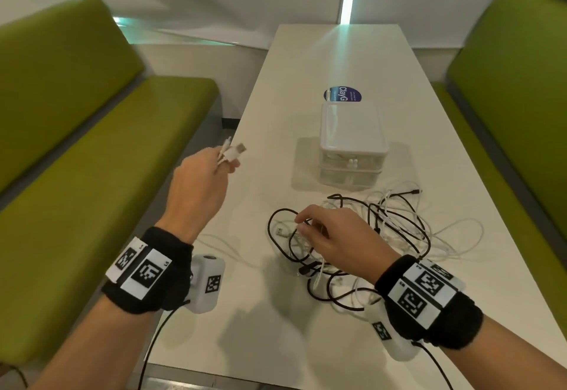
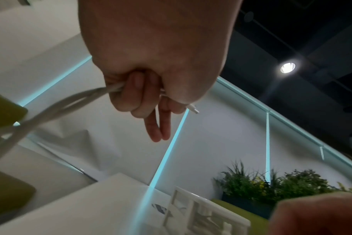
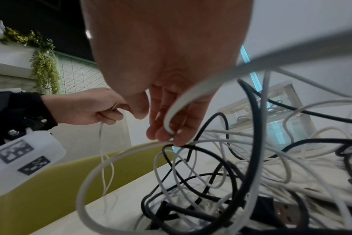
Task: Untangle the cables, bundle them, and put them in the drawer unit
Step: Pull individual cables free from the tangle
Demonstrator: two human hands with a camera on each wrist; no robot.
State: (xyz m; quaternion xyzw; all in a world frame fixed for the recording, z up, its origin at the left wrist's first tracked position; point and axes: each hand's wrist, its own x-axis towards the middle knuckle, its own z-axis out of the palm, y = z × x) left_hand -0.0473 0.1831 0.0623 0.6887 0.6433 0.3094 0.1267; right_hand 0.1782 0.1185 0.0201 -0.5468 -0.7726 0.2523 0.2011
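White cable [image 1: 231, 152] gripped in left hand [image 1: 199, 184], right hand [image 1: 334, 236] pinching tangle [image 1: 383, 236]

A white table [image 1: 306, 113] carries the drawer unit [image 1: 352, 144], tangled cables [image 1: 399, 236] and a blue sticker [image 1: 342, 95].

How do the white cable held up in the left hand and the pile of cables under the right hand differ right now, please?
The white cable is lifted off the table, gripped by the left hand; the pile of cables lies on the table. The held cable is all white, while the pile mixes black and white strands. The held cable's plug ends stick out together; the pile is a loose tangle, where the right hand pinches a white strand. Both sit in front of the drawer unit.
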